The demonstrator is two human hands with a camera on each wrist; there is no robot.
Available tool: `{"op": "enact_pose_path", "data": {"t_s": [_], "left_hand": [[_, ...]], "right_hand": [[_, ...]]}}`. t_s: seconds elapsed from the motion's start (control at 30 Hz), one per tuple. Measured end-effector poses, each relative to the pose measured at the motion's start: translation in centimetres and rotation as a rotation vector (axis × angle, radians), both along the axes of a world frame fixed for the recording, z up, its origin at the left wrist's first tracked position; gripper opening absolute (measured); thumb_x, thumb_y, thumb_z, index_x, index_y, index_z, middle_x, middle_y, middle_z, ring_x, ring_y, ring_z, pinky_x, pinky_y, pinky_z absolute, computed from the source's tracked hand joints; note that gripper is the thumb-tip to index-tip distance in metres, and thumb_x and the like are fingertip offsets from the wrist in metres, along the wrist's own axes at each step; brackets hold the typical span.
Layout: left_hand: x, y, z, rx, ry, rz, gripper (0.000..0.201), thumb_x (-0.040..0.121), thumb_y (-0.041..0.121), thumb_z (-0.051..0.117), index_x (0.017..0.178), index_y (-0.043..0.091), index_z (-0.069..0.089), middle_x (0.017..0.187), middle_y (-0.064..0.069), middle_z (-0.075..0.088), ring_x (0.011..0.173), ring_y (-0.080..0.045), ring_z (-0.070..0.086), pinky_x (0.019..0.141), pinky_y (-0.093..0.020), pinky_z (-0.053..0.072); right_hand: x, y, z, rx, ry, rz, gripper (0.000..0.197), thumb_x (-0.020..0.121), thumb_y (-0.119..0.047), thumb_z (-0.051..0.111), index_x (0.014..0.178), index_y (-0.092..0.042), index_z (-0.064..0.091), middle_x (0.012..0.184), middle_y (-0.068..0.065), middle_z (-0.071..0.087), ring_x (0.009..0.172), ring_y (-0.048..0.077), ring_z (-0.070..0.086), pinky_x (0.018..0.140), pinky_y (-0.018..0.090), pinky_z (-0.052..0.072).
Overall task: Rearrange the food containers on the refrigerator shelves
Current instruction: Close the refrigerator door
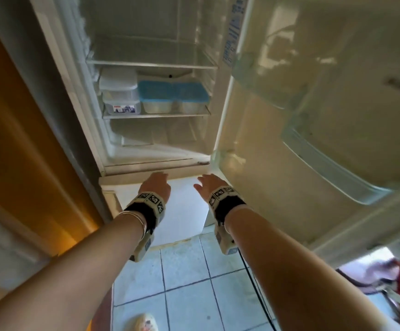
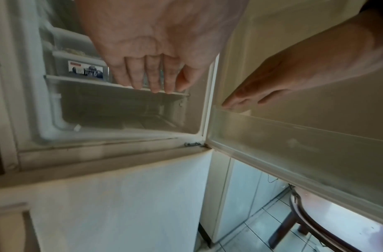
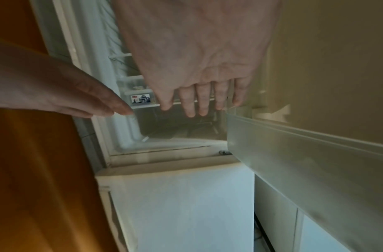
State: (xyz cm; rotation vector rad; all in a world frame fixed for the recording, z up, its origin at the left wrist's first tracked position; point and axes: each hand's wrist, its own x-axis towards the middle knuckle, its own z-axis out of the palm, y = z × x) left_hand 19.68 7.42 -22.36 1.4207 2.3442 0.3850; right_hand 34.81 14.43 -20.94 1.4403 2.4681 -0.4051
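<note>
A: What are the fingers doing?

B: Both hands are spread loose and hold nothing. In the head view the left hand [image 1: 155, 187] and right hand [image 1: 212, 187] reach forward at lower centre, just below the open refrigerator's sill [image 1: 151, 162]. From the left wrist camera the left fingers [image 2: 153, 75] hang nearly straight, close together, touching nothing that I can see. The right fingers [image 3: 204, 98] are extended and slightly apart.

A: And the food containers?

B: All on the lower wire shelf [image 1: 156, 115], centre of the head view. A clear container with a printed label [image 1: 122, 106] sits at the left with a white-lidded one [image 1: 118, 80] stacked on it. Two blue-lidded tubs [image 1: 173, 91] stand side by side to the right. The door [image 1: 313, 103] is swung open at the right of the frame.
</note>
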Motion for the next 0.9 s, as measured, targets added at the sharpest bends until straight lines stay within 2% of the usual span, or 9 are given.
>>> {"op": "enact_pose_path", "data": {"t_s": [0.13,0.27,0.43,0.6,0.7,0.77,0.83,0.9], "left_hand": [[3.7,-3.9,-0.9,-0.037,-0.006,-0.005,0.049,0.097,0.016,0.034,0.146,0.015,0.034,0.156,-0.003,0.029,0.143,-0.019,0.03,0.119,-0.033,0.024],[7.1,-6.7,-0.5,-0.04,-0.014,-0.029,0.049,0.097,0.016,0.032,0.146,0.014,0.033,0.156,-0.003,0.028,0.144,-0.018,0.028,0.12,-0.033,0.023],[9.8,-8.7,0.3,-0.034,-0.004,-0.057,0.049,0.097,0.014,0.032,0.146,0.016,0.034,0.156,-0.001,0.028,0.144,-0.018,0.028,0.12,-0.033,0.023],[11.0,-10.1,0.8,-0.055,-0.009,-0.094,0.05,0.096,0.011,0.032,0.145,0.016,0.034,0.156,0.0,0.029,0.144,-0.018,0.029,0.119,-0.034,0.025],[12.0,-10.5,1.3,-0.049,-0.028,-0.117,0.05,0.095,0.011,0.034,0.145,0.016,0.036,0.156,-0.002,0.03,0.143,-0.019,0.03,0.119,-0.034,0.025],[12.8,-10.5,1.6,-0.034,-0.031,-0.139,0.05,0.095,0.012,0.034,0.145,0.016,0.036,0.156,-0.002,0.03,0.143,-0.02,0.031,0.119,-0.035,0.026],[13.7,-10.6,1.9,-0.029,-0.042,-0.146,0.049,0.095,0.013,0.035,0.144,0.016,0.037,0.155,-0.003,0.032,0.142,-0.022,0.033,0.118,-0.035,0.028],[14.5,-10.6,2.3,-0.017,-0.044,-0.155,0.049,0.095,0.014,0.037,0.144,0.016,0.038,0.154,-0.004,0.033,0.141,-0.023,0.035,0.117,-0.036,0.029]], "right_hand": [[3.7,-3.6,-0.6,-0.009,0.011,0.006,0.047,0.1,-0.035,0.028,0.139,-0.013,0.042,0.147,0.005,0.043,0.136,0.023,0.037,0.111,0.041,0.034],[7.3,-6.8,-0.8,-0.015,-0.027,-0.01,0.043,0.098,-0.03,0.027,0.131,-0.012,0.048,0.139,0.006,0.048,0.129,0.025,0.042,0.105,0.042,0.04],[10.6,-9.7,-0.8,0.066,0.082,-0.096,0.039,0.097,-0.033,0.034,0.117,-0.01,0.057,0.12,0.012,0.061,0.114,0.029,0.055,0.094,0.039,0.047],[14.3,-12.8,0.4,0.021,0.114,-0.216,0.042,0.097,-0.032,0.036,0.128,-0.011,0.054,0.136,0.007,0.055,0.125,0.027,0.052,0.104,0.039,0.043],[17.0,-14.6,2.2,0.092,0.157,-0.233,0.041,0.098,-0.031,0.037,0.13,-0.013,0.053,0.138,0.007,0.054,0.124,0.026,0.053,0.104,0.038,0.044],[18.9,-15.2,3.8,0.152,0.171,-0.274,0.036,0.098,-0.024,0.037,0.125,-0.011,0.057,0.133,0.009,0.057,0.119,0.027,0.056,0.098,0.035,0.047],[21.4,-15.8,5.5,0.217,0.182,-0.344,0.032,0.097,-0.018,0.036,0.111,-0.009,0.063,0.12,0.014,0.065,0.105,0.028,0.063,0.083,0.031,0.048],[24.4,-16.3,7.1,0.282,0.215,-0.433,0.033,0.097,-0.022,0.036,0.108,-0.011,0.066,0.113,0.015,0.068,0.099,0.03,0.064,0.078,0.029,0.046]]}}
